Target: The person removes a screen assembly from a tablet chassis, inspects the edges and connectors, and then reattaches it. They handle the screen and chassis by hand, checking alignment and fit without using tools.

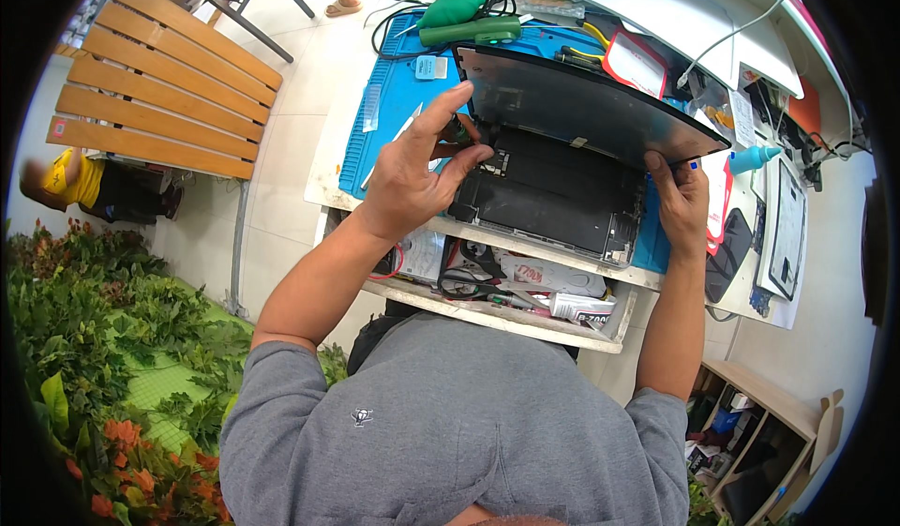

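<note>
An opened tablet lies in front of me. Its dark body [548, 193] rests near the table's front edge, with black battery cells and small metal parts showing. The thin screen panel [581, 95] is raised at a tilt along the body's far side. My right hand [682, 198] grips the panel's right corner, thumb on the inner face. At the left end of the tablet, my left hand [412, 165] is curled, its thumb tip close to the other fingers over the body's corner. Whatever those fingers pinch is too small or hidden to make out.
A blue work mat [375, 123] lies under the tablet. Behind are a green air blower [452, 12], yellow-handled pliers [591, 43] and cables. A light-blue bottle [750, 158] stands right. Below the table edge, an open drawer [497, 303] holds tools and tubes. Slatted wooden bench [173, 81] at left.
</note>
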`<state>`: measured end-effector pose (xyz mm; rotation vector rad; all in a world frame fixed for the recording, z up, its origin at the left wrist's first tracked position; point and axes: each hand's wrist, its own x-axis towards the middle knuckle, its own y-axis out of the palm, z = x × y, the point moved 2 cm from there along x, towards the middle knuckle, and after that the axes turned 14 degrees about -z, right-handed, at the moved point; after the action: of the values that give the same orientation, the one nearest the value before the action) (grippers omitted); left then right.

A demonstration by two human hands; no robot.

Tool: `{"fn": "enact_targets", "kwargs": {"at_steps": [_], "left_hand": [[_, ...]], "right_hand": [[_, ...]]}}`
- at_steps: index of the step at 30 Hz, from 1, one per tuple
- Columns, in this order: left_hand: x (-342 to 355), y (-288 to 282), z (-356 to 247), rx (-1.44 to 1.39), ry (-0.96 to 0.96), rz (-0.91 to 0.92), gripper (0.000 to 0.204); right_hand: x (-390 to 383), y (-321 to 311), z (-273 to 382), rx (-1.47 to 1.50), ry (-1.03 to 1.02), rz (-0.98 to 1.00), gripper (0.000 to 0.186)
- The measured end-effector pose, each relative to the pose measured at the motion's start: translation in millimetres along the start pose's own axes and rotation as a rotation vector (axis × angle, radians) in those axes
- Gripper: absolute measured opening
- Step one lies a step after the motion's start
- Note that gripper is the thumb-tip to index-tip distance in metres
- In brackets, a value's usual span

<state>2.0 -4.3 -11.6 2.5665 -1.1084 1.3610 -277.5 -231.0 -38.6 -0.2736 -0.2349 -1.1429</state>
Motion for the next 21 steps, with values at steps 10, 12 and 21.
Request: {"fn": "enact_targets", "kwargs": {"at_steps": [10, 12, 21], "left_hand": [[-0.1, -0.4, 3.4, 0.037, 0.042, -0.012, 0.082], [1.3, 0.6, 0.7, 0.063, 0.081, -0.042, 0.077], [42.1, -10.5, -27.8, 0.115, 0.050, 0.270, 0.044]], "right_hand": [[-0.4, 1.5, 1.1, 0.004, -0.006, -0.010, 0.026], [-0.5, 1.4, 0.8, 0.009, -0.004, -0.010, 0.026], [0.0, -0.7, -0.7, -0.008, -0.002, 0.007, 0.025]]}}
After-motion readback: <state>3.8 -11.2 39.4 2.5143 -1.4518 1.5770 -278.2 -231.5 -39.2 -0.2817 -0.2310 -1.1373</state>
